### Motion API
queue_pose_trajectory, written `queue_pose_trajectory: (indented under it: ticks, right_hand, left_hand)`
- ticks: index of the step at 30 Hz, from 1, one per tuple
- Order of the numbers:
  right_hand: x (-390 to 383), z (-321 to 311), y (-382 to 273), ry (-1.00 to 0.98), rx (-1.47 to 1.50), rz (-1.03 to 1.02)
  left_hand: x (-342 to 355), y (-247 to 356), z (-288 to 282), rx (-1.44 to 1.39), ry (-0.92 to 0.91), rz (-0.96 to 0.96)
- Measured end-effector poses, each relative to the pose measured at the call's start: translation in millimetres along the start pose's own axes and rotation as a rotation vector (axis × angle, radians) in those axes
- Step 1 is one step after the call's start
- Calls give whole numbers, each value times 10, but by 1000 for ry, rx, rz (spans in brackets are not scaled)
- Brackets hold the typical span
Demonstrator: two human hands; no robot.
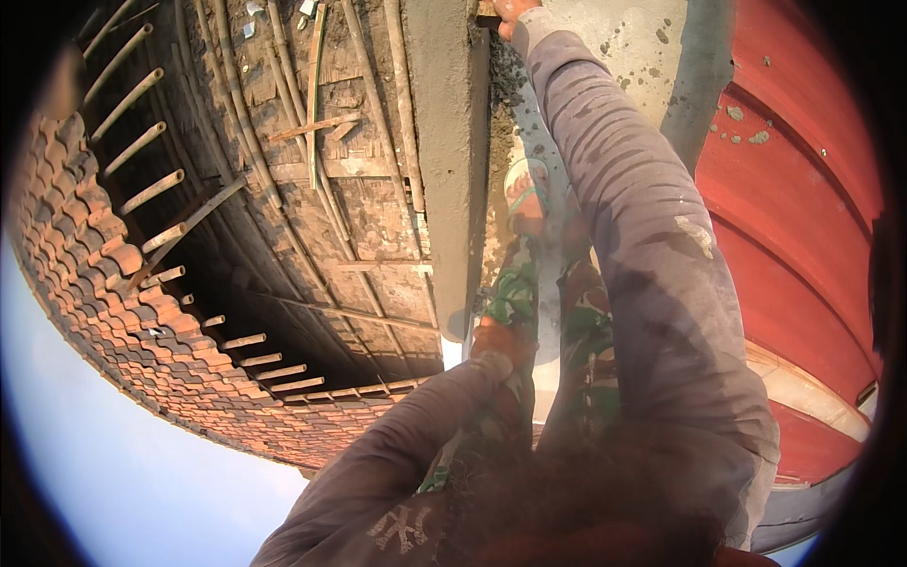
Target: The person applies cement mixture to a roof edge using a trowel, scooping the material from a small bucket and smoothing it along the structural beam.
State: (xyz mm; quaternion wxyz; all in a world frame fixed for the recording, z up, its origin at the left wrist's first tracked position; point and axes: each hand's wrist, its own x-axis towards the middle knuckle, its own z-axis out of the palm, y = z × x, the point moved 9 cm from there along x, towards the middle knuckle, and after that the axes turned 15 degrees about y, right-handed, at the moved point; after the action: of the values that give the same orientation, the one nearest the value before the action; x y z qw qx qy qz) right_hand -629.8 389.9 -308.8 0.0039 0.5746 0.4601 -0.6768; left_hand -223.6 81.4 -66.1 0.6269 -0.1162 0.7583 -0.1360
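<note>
My right hand (513, 15) reaches to the top edge, its fingers closed on a dark tool (487, 21) beside a narrow grey cement strip (449, 142). My left hand (493, 337) is lower down, against my camouflage-trousered leg (515, 283); its fingers are mostly hidden. My bare foot (525, 203) shows faintly between my arms, partly washed out. Right of the strip, a pale plastered surface (624, 28) carries grey mortar spatters.
A red sheet surface (794, 189) with ridges and mortar lumps lies at the right. At the left, far below, are bamboo poles and weathered panels (368, 189), projecting bamboo ends (151, 194) and curved rows of clay roof tiles (189, 354), with sky beyond.
</note>
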Motion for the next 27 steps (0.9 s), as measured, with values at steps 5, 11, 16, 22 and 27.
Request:
queue_pose_trajectory:
  ticks: [5,11,16,22,27]
  right_hand:
    - [143,-68,479,29,-278,-168]
    - [-1237,-831,3063,33,-546,287]
    - [-1656,-566,2851,-6,85,503]
    - [-65,-89,907,-39,-8,86]
    - [277,-67,950,-30,-245,-121]
  left_hand:
    - [20,14,42,-11,-23,30]
    - [-26,105,-46,36,-33,91]
    - [13,27,-39,30,-30,79]
    - [68,19,157,72,-20,119]
    - [92,-47,204,10,-22,39]
